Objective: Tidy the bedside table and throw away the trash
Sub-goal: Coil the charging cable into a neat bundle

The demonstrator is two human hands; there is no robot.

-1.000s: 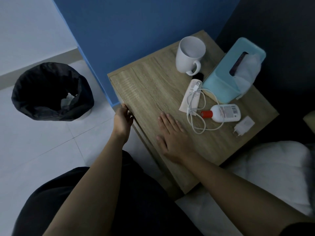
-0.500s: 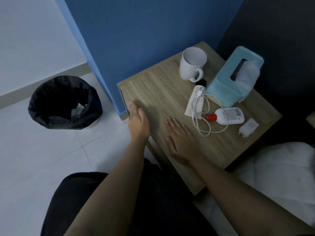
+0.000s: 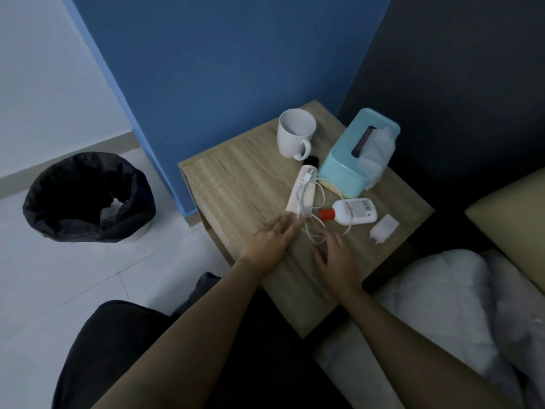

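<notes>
Bedside table [image 3: 236, 178] under flat-fingered left hand [image 3: 271, 243] and right hand [image 3: 336, 261]; left fingertips [image 3: 298, 226] motion-blurred.

Left grip [image 3: 272, 242], fingers straight, at the white cable [image 3: 308, 231] — right grip [image 3: 337, 259] flat on the bedside table [image 3: 236, 178]

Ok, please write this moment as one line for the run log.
left hand: open, fingertips near white cable | right hand: open, over bedside table | bin: on floor, left of table
</notes>
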